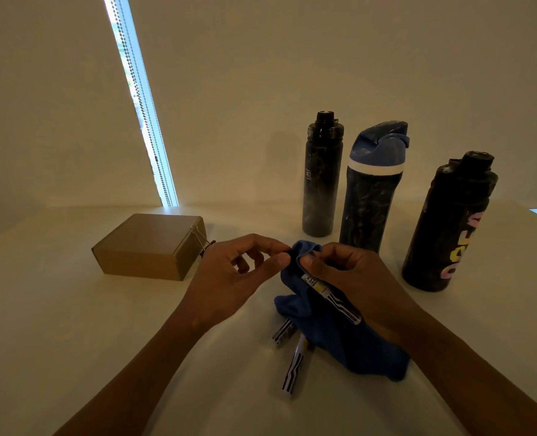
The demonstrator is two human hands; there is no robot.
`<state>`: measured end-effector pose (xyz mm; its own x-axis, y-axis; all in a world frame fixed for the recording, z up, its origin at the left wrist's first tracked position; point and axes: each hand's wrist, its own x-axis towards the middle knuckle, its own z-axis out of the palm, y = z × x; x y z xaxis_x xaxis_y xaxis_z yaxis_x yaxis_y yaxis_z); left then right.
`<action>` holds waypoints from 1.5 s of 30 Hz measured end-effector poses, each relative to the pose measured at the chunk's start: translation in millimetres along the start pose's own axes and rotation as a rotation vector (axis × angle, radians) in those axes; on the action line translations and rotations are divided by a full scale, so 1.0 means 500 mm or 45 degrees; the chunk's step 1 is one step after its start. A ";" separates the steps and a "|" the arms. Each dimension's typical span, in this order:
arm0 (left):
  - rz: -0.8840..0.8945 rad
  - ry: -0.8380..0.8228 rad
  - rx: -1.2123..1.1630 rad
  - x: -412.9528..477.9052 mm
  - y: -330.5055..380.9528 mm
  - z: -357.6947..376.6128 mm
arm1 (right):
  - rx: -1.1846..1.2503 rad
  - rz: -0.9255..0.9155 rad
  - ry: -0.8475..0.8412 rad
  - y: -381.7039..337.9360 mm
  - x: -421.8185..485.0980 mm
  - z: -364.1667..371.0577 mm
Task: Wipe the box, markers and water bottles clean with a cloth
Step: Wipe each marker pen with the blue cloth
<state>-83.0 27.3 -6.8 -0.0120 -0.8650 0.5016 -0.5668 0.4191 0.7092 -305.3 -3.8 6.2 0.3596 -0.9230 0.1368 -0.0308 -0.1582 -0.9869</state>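
My right hand (349,269) holds a blue cloth (339,335) wrapped round a white marker with black stripes (333,298). My left hand (238,272) pinches the marker's dark cap end at the top of the cloth. Two more striped markers (292,369) lie on the table, partly under the cloth. A closed brown cardboard box (149,247) sits to the left. Three dark water bottles stand behind: a slim black one (322,174), a blue-lidded one (372,190) and a black one with pink lettering (446,225).
A white table (72,325) carries everything. A binder clip (199,237) is fastened to the box's right side. Behind are a pale wall and a bright window strip with a bead chain (141,102).
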 end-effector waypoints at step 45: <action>-0.013 0.119 0.139 0.005 0.006 -0.022 | -1.359 -0.476 -0.151 0.007 -0.025 0.013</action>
<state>-75.6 29.4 2.3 0.0681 -0.8373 0.5425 -0.6528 0.3738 0.6589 -303.7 9.7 0.6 0.5974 -0.7251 0.3425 -0.6611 -0.6871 -0.3016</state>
